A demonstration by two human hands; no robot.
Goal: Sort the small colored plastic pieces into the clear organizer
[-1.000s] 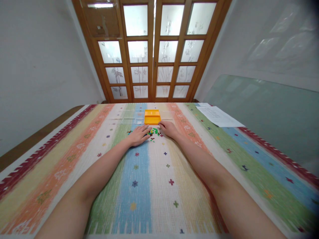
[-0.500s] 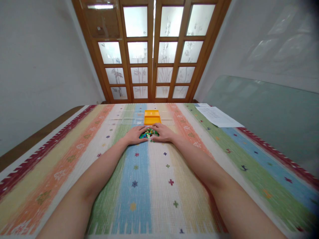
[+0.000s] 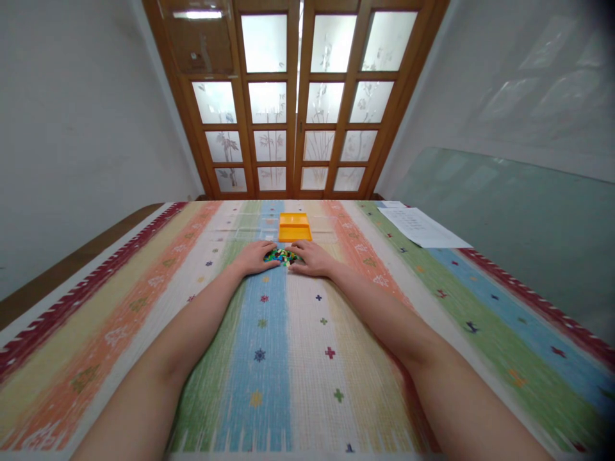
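A low pile of small coloured pieces [image 3: 283, 257], green, blue, yellow, white and dark, lies on the striped tablecloth. My left hand [image 3: 257, 257] curves around its left side, thumb and fingers apart. On the other side my right hand [image 3: 310, 258] cups the pile in the same way, its fingers spread from the thumb. Both hands rest low on the cloth and touch the pile's edges, partly hiding them. What kind of pieces they are is too small to tell. Just beyond the hands stands an open orange plastic box [image 3: 295, 234].
Clear plastic sheets or trays [image 3: 240, 228] lie flat beside the orange box. Printed paper [image 3: 423, 228] lies at the table's right edge, near a pale green glass-like panel [image 3: 509, 211]. The striped cloth [image 3: 307, 384] covers the table, and wooden glazed doors [image 3: 296, 128] stand behind.
My left hand has shifted slightly left. The pile looks flatter and spreads a bit further left between the hands. My right hand has hardly moved.
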